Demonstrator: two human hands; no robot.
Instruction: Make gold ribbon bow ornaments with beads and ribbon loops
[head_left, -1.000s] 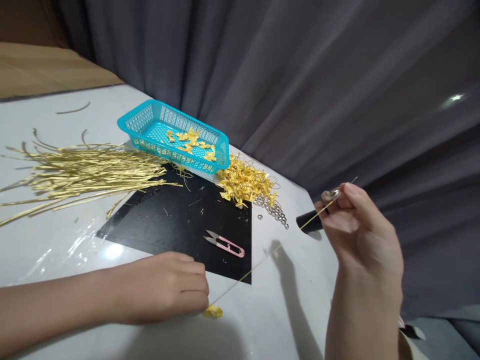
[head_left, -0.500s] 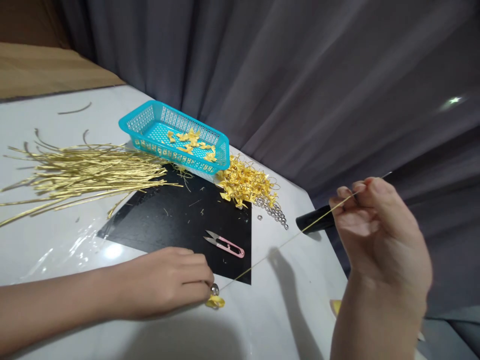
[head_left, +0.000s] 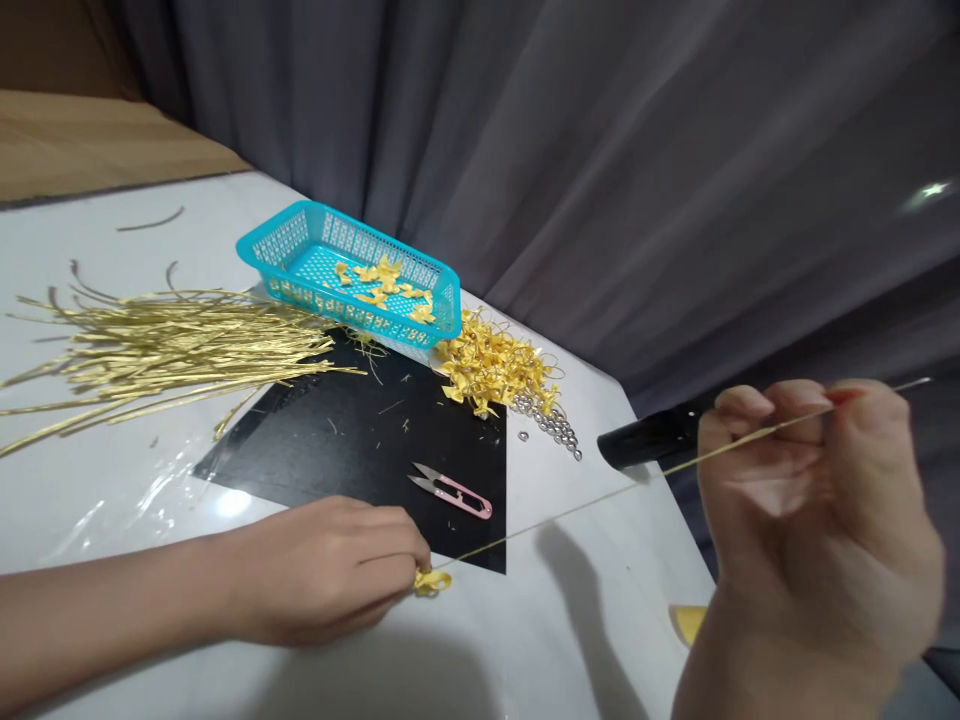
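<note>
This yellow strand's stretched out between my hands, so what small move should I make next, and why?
I'd probably ease the right hand slightly toward the left hand to relax the yellow strand. It runs straight and looks taut between them, with its lower end at the small yellow ribbon piece by the left fingertips, so pulling harder might strain it.

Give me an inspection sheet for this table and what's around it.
Surface: white table, black mat.
Job's things: yellow piece, yellow strand nearly straight; pink snips, blades apart, on mat; blue basket holding yellow pieces; yellow pile beside silvery beads.
Clutter: scattered trimmings on mat.
Hands: left hand at yellow piece; right hand gripping strand, silvery tip past thumb.
Cables: nothing seen.
Surroundings: grey curtain behind table.
</note>
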